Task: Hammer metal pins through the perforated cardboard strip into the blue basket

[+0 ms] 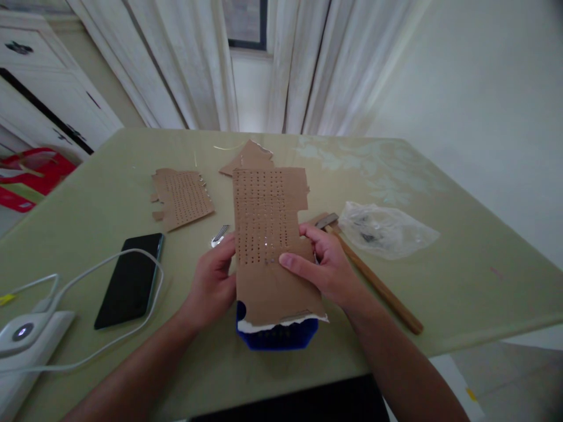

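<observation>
A brown cardboard sheet point(268, 234) punched with rows of small holes lies over a blue box point(277, 335) near the table's front edge. My left hand point(213, 284) grips the sheet's left edge, fingers curled behind it. My right hand point(323, 264) holds the right edge, thumb on the top face near the holes. A small metal piece point(220, 234) shows just past my left fingers.
A wooden-handled hammer point(373, 281) lies right of my right hand, beside a clear plastic bag point(387, 228). Another holed cardboard piece point(182, 198) and a scrap point(250, 155) lie further back. A black phone point(131, 278), white cable point(109, 258) and white device point(26, 337) sit left.
</observation>
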`<action>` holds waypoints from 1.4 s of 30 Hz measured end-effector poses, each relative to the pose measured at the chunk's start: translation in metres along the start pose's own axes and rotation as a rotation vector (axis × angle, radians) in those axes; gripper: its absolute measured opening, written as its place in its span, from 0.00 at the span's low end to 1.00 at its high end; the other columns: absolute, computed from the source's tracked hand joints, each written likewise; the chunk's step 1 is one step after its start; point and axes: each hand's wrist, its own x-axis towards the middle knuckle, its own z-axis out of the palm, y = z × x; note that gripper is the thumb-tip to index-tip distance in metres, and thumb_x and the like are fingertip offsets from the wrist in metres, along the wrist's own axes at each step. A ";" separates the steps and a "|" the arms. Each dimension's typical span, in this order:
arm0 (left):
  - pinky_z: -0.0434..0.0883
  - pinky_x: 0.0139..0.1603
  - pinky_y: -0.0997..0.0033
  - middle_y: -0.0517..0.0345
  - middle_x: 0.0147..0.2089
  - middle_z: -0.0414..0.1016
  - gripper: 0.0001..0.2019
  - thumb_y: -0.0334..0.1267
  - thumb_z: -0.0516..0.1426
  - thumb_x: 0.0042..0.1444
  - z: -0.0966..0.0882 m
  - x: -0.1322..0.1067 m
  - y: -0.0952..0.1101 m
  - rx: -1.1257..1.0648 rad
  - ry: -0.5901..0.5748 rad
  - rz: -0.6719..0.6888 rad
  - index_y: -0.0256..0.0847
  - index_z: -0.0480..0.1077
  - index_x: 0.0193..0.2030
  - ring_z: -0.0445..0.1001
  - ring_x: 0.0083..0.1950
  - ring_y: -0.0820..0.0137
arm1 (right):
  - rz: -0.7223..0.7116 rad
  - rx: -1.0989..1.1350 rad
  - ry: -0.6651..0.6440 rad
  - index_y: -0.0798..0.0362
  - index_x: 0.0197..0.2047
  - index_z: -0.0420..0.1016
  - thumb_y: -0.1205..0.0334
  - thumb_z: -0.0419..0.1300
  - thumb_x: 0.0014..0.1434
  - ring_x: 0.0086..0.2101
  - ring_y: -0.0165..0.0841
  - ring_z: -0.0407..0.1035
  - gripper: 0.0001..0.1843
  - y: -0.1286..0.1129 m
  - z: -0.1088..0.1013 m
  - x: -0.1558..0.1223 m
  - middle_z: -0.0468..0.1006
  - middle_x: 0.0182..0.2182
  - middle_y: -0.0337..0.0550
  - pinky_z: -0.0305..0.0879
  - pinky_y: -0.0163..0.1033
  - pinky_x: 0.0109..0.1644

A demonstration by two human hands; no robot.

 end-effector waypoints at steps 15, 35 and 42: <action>0.59 0.78 0.41 0.58 0.54 0.86 0.06 0.31 0.66 0.65 -0.005 0.002 0.011 0.398 0.105 0.402 0.49 0.80 0.42 0.78 0.63 0.59 | -0.099 -0.256 0.034 0.50 0.52 0.81 0.50 0.73 0.63 0.42 0.40 0.82 0.19 0.000 0.003 -0.001 0.87 0.46 0.45 0.78 0.40 0.42; 0.66 0.75 0.34 0.54 0.50 0.86 0.08 0.29 0.55 0.72 -0.007 -0.003 0.006 0.150 -0.003 0.478 0.48 0.70 0.49 0.84 0.58 0.60 | -0.003 -0.107 0.015 0.50 0.51 0.80 0.52 0.75 0.61 0.41 0.40 0.83 0.19 -0.005 0.013 -0.009 0.88 0.44 0.45 0.81 0.40 0.41; 0.73 0.71 0.34 0.57 0.48 0.86 0.04 0.35 0.54 0.75 -0.005 -0.006 0.016 0.065 0.040 0.410 0.49 0.69 0.48 0.86 0.55 0.60 | 0.011 -0.119 0.038 0.49 0.50 0.80 0.53 0.76 0.60 0.40 0.41 0.83 0.19 -0.002 0.013 -0.007 0.87 0.43 0.45 0.79 0.41 0.40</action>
